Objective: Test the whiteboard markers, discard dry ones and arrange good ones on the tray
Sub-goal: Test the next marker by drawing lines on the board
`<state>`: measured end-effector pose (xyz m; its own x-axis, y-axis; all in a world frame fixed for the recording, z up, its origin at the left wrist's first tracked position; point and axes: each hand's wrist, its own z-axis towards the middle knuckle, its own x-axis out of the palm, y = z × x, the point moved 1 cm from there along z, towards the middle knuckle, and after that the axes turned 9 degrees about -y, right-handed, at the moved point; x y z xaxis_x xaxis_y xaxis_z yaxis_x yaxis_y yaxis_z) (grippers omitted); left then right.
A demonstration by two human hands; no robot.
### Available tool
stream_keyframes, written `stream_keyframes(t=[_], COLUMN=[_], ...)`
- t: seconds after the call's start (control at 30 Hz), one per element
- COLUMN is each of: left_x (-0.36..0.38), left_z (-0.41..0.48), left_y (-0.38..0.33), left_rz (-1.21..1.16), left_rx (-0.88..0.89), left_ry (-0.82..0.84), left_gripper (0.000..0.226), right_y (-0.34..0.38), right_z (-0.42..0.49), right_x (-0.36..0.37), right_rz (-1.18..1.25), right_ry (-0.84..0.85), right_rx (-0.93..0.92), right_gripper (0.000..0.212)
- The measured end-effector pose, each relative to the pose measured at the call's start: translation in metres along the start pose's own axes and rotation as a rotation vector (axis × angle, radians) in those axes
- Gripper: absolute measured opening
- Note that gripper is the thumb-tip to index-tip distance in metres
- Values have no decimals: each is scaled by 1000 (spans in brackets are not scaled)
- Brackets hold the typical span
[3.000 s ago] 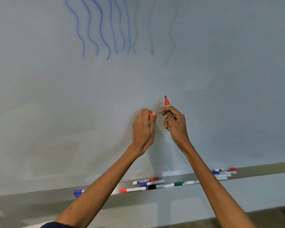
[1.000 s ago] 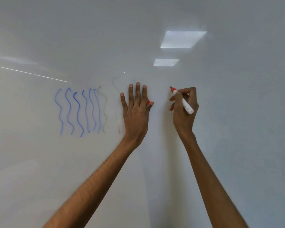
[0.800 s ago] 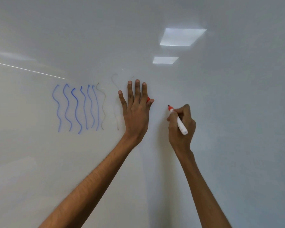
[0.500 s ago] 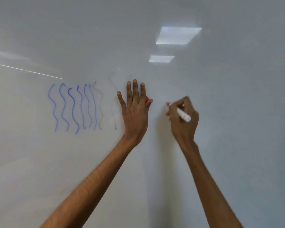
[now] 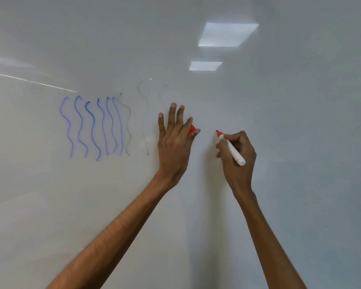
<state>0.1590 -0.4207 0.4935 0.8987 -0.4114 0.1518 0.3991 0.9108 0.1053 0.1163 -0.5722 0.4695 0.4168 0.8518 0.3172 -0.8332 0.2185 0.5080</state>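
My right hand [image 5: 238, 159] grips an uncapped white marker with a red tip [image 5: 231, 148]; its tip touches the whiteboard [image 5: 290, 142] or is very close to it. No red line shows on the board near the tip. My left hand [image 5: 173, 142] lies flat against the board with straight fingers, and the red cap [image 5: 191, 129] is pinched between its thumb and forefinger. The tray and the other markers are out of view.
Several wavy blue test lines [image 5: 92, 128] and a few faint grey ones [image 5: 143, 119] run down the board left of my left hand. Ceiling lights reflect at the upper right [image 5: 227, 34].
Three seconds ago both hands pulled the cap off low over the tray. Since then they rose to the board; in the last second the marker tip moved down, up, then down again.
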Motion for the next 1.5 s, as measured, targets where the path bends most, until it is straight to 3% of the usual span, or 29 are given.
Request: stream_keyframes(t=[0.2, 0.33, 0.43, 0.6, 0.8, 0.97, 1.13, 1.5], left_x=[-49, -71, -79, -82, -79, -76, -77, -91], left_z=[-64, -109, -141, -175, -194, -200, -210, -245], left_y=[-29, -34, -35, -41, -47, -57, -68, -81], left_rz=[-341, -554, -718, -743, -770, -819, -731, -795], left_rx=[-308, -675, -816, -793, -684, -653, -498, -443], left_ry=[52, 372, 540, 768, 887, 974, 1152, 1118], left_gripper=[41, 36, 32, 32, 38, 21, 36, 35], right_y=[-2, -17, -30, -48, -60, -66, -69, -71], right_z=[-37, -65, -86, -117, -135, -145, -164, -210], right_x=[-27, -46, -60, -76, -92, -99, -111, -119], right_rz=[169, 215, 157, 73, 15, -38, -72, -111], right_ry=[53, 89, 121, 213, 216, 225, 166, -32], right_rx=[277, 504, 597, 697, 732, 750, 815, 881], right_gripper=[16, 13, 20, 17, 16, 16, 19, 25])
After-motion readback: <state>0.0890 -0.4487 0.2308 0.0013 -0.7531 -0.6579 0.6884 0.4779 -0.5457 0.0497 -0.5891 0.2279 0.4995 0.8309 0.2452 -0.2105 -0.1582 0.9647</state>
